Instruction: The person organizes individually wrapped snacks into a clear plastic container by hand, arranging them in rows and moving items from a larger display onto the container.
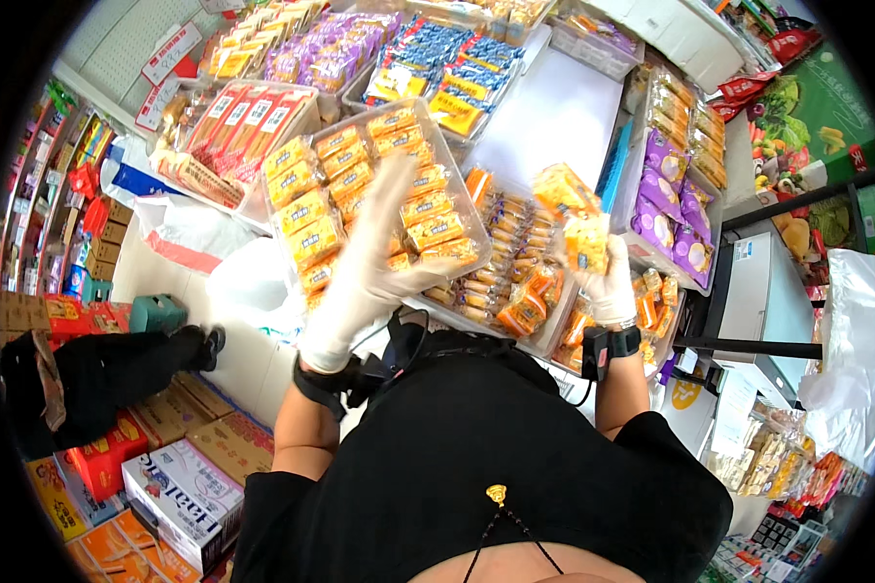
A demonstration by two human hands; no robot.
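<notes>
My left hand (379,270), in a white glove and blurred, is spread above a clear plastic tray (474,211). Rows of yellow-wrapped snacks (437,229) fill this tray, which sits tilted; my palm hides part of them. My right hand (605,280), also gloved, grips orange-and-yellow wrapped snack packs (580,237). Below and left of that hand stands a clear bin (554,324) with narrow wrapped snacks (507,233) in rows and loose orange packs (532,299) near its front. More orange packs (656,302) lie in a bin beside my right wrist.
Bins of blue packs (426,55), purple packs (335,47) and red-labelled packs (244,120) stand behind. A white board (550,109) lies between the bins. Purple bags (663,197) fill a right-hand bin. Cartons (182,495) and a dark-clothed person (109,379) are at left.
</notes>
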